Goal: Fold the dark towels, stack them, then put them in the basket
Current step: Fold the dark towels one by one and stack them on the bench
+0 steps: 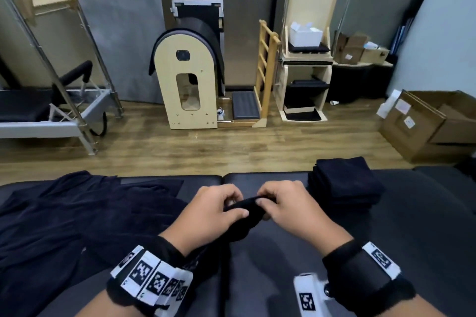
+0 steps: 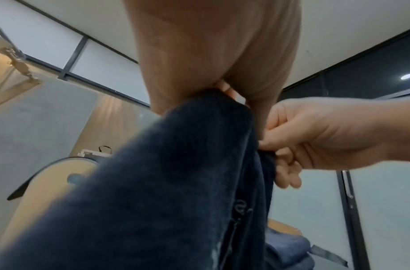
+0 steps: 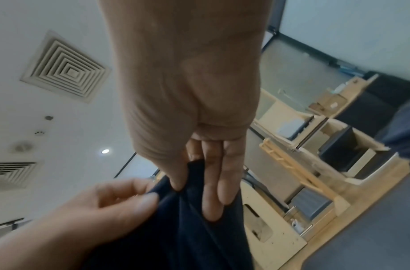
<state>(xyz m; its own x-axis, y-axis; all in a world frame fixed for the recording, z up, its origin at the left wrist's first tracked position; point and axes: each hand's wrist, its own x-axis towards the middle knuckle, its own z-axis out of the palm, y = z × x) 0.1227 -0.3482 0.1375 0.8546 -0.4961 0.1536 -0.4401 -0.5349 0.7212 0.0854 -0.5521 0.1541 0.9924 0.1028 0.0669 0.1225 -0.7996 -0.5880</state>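
Broadly, the dark padded worktop (image 1: 386, 226) fills the near half of the head view, its far edge running from 9 to 3 o'clock against the wooden floor. A heap of unfolded dark towels (image 1: 64, 213) sprawls over its 9 o'clock side, reaching almost to the far edge. A stack of folded towels (image 1: 345, 183) sits at 2 o'clock, close to the far edge and just overhanging it by the look of things. No basket shows in any view.

Between heap and stack, the towel in hand (image 1: 244, 211) is bunched into a short rope whose long axis runs from 8 towards 2 o'clock, its tail trailing back under the left wrist to the worktop. The left hand (image 1: 208, 213) grips it with curled fingers at the 9 o'clock end; the right hand (image 1: 288, 208) pinches the same edge at the 3 o'clock end, thumb and fingers clamped on cloth. Both hands are almost touching.

My judgement: the next move is to draw the hands apart along the 9-to-3 line to spread the edge. Bare worktop lies at 3 to 5 o'clock; the heap crowds the left hand's side, and the stack stands near the right hand's path at 2 o'clock.
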